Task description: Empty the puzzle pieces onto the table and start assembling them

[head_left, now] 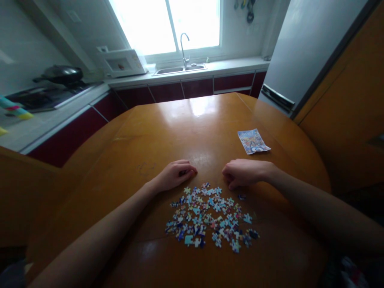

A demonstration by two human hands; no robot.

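Note:
A loose heap of small jigsaw puzzle pieces [207,216], mostly light blue, white and dark blue, is spread on the wooden table in front of me. My left hand [177,174] rests on the table at the heap's far left, its fingers curled towards the thumb; no piece shows in it. On the far right side, my right hand [244,173] lies loosely closed, knuckles up, with nothing seen in its fingers. One dark puzzle piece [242,197] sits apart, just below the right hand. Beyond that hand lies a printed picture sheet [253,141] with a colourful cartoon scene.
The brown table [168,132] has a rounded edge. Past it stands a counter with a sink [180,69], a faucet [183,50] and a white microwave [123,63]. A covered pan [62,73] is on the stove at left; a grey fridge [309,48] is at right.

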